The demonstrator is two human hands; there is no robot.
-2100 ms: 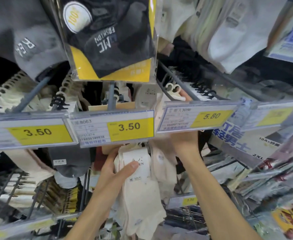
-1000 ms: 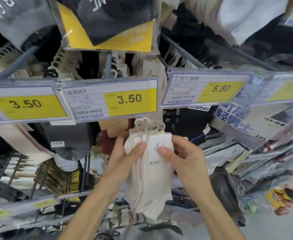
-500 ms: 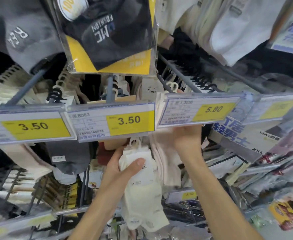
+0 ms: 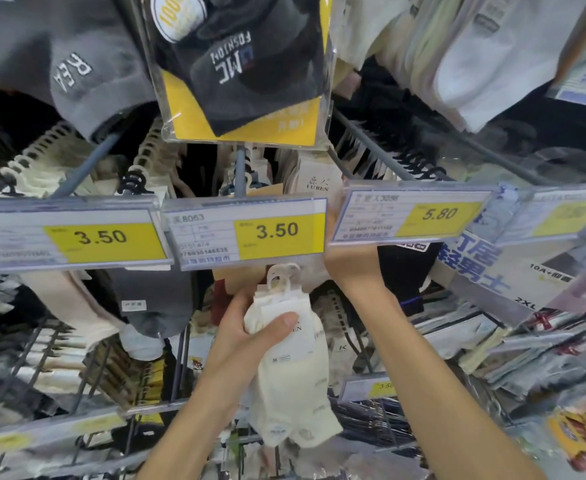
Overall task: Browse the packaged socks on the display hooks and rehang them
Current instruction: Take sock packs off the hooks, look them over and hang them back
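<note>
Cream socks (image 4: 295, 375) clasped in left hand (image 4: 239, 337) under price tag (image 4: 215, 237) edge; right hand (image 4: 350, 268) fingers hidden

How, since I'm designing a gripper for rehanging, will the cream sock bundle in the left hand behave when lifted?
Probably floppy: the cream sock bundle sags below the left hand gripping it. Likely light, since thumb and fingers alone hold it up. Its plastic hook looks stiffer, probably the steadier part to grab.
</note>
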